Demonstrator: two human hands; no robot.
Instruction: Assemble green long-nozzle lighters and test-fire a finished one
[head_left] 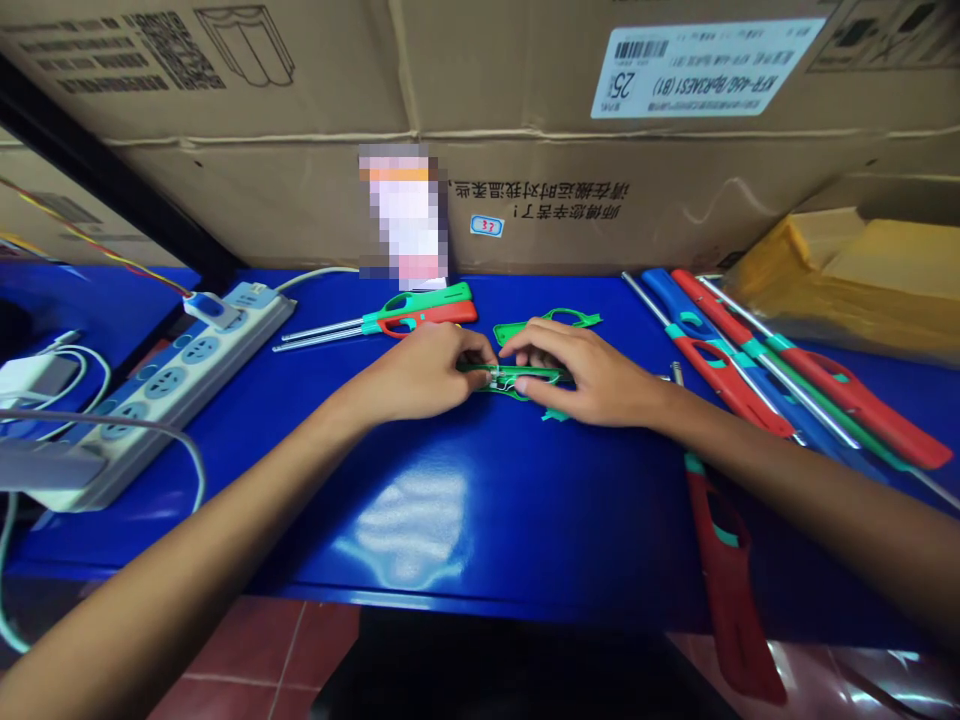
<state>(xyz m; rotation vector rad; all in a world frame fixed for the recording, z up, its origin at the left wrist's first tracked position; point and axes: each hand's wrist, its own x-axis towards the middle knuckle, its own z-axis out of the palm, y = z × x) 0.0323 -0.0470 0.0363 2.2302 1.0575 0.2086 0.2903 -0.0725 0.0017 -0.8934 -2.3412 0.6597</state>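
In the head view, both hands meet over an opened green lighter casing [511, 380] with a thin white wire and small parts inside. My left hand [439, 368] pinches its left end between thumb and fingers. On the right part of the casing, my right hand [581, 368] has its thumb and fingers closed, hiding that end. Just behind the right fingers lies another green casing half [511, 330] with a trigger loop. A small teal piece [555, 414] sits on the table under my right hand, partly covered.
Two long-necked lighters [429, 305] lie behind my left hand. Several more lighters [731, 390] are spread at the right, and a red one [724, 545] overhangs the front edge of the blue table [315, 480]. A power strip [172, 385] with cables stands left; cardboard [300, 200] walls the back.
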